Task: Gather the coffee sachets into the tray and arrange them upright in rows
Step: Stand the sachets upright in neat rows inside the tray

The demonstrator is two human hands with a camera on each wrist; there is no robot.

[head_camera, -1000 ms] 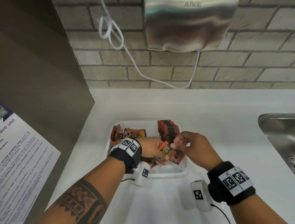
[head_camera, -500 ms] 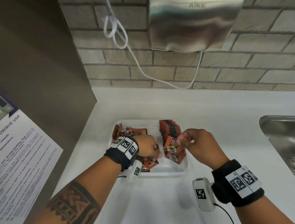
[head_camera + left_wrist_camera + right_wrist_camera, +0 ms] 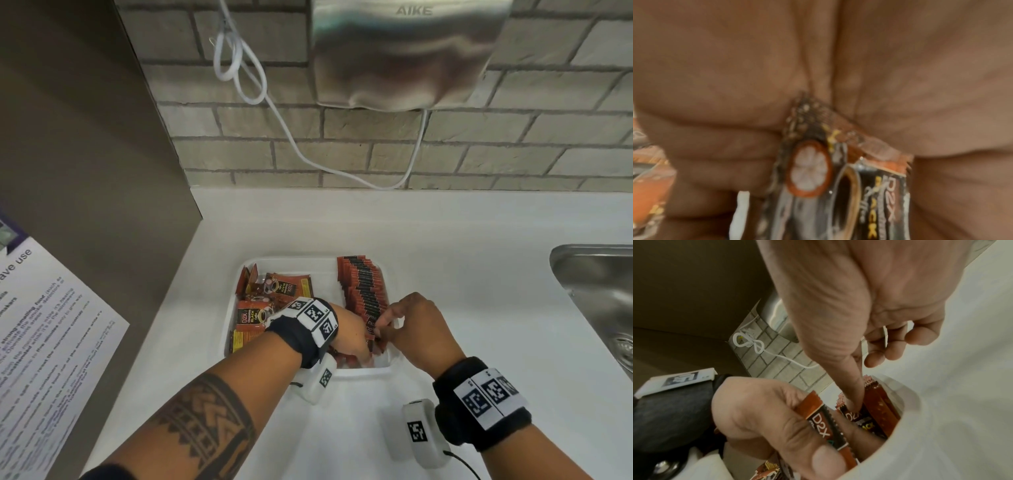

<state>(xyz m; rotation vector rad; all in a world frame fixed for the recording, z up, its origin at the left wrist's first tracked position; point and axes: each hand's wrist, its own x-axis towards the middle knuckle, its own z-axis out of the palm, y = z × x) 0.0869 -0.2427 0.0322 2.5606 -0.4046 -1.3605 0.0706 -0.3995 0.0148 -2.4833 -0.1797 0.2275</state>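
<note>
1. where the white counter [image 3: 342, 226] meets the brick wall, a clear tray [image 3: 228, 329] sits near the counter's front edge, left of the steel sink [image 3: 592, 294].
2. upright row of sachets [image 3: 363, 291] stands along the tray's right side; loose sachets [image 3: 270, 291] lie flat and jumbled on its left side.
3. left hand [image 3: 349, 334] reaches into the tray's near right part, fingers and thumb curled round a d2x sachet [image 3: 824, 425]; left wrist view shows sachets pressed against the palm, blurred.
4. right hand [image 3: 416, 329] over the near end of the row, fingers bent, fingertip [image 3: 854, 402] pressed down onto the front sachet [image 3: 855, 417] of the row; cannot tell whether it pinches it.
5. hand dryer [image 3: 407, 51] on the wall above, white cord [image 3: 239, 68] looped beside it.
6. printed notice [image 3: 44, 342] on the panel at left.
</note>
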